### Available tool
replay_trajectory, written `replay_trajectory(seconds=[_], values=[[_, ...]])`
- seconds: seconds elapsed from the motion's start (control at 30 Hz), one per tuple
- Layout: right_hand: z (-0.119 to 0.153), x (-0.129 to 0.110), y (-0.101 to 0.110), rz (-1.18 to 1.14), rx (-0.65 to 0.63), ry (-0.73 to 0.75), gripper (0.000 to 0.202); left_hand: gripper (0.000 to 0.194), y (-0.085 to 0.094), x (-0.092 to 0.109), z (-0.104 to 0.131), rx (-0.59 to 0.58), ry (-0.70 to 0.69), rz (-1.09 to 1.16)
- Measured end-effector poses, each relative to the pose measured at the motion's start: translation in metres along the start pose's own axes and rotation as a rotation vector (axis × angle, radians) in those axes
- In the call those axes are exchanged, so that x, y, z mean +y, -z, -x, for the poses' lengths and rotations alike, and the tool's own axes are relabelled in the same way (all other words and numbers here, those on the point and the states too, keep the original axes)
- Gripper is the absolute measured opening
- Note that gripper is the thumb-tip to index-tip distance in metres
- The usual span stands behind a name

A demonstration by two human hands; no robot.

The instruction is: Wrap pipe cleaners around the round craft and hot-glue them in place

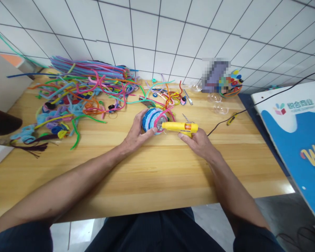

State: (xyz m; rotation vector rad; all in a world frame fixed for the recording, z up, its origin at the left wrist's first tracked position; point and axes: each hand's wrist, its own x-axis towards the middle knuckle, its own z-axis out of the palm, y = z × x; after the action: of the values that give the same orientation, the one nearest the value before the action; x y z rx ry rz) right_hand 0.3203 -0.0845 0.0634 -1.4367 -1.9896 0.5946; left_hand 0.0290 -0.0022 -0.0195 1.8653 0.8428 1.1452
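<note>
My left hand [139, 131] is wrapped round the left side of a round object [149, 120] banded in blue, light blue and pink, with a greyish end facing right. A yellow glue gun [175, 126] is gripped in my right hand [195, 139], its nozzle pointing left at the greyish end. Whether the nozzle touches that end is too small to tell. A pink pipe cleaner [166, 112] runs from the top of the round object toward the back.
Loose pipe cleaners [76, 94] and a long bundle [89, 67] cover the back left of the wooden table [136, 185]. At the right lie a yellow cutter [231, 119], a black cable, clear domes [221, 109] and a blue-white board [286, 140]. A tiled wall stands behind.
</note>
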Motion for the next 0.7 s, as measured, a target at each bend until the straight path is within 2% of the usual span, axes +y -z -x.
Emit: replay_trajectory(seconds=[0.17, 0.47, 0.7], values=[[-0.001, 0.000, -0.001, -0.018, 0.050, 0.008, 0.020, 0.092, -0.001, -0.003, 0.001, -0.001, 0.000, 0.020], [-0.001, 0.014, -0.003, -0.013, 0.132, -0.029, 0.023, 0.091, 0.000, -0.003, 0.001, -0.005, -0.010, 0.003], [0.000, 0.020, 0.002, -0.008, 0.134, -0.083, 0.028, 0.091, 0.000, -0.002, 0.001, -0.006, -0.012, -0.015]])
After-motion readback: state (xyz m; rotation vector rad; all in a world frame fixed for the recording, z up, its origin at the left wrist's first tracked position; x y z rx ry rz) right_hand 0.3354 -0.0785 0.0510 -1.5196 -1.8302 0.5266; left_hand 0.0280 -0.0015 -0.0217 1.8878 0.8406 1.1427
